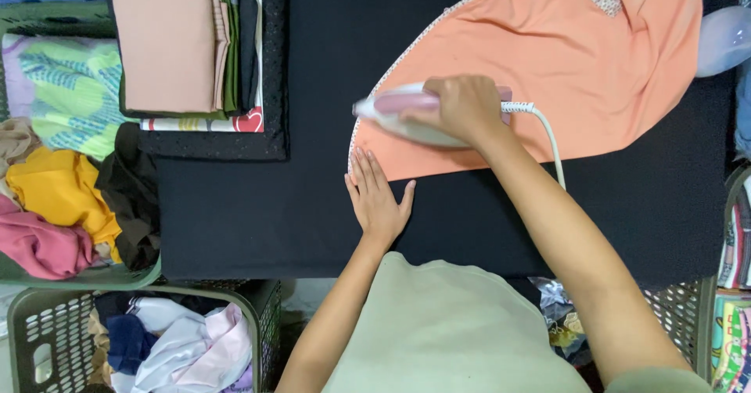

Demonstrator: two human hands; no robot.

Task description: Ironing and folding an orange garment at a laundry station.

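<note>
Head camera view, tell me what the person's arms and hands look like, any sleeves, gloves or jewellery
Both forearms are bare to above the elbows. The left hand and right hand wear no gloves; no rings, watch or bracelets show. A pale green top covers the torso, with a matching short sleeve edge at the right upper arm.

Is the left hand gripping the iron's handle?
No, the right hand grips the iron, while the left hand lies flat at the edge of the orange garment.
</note>
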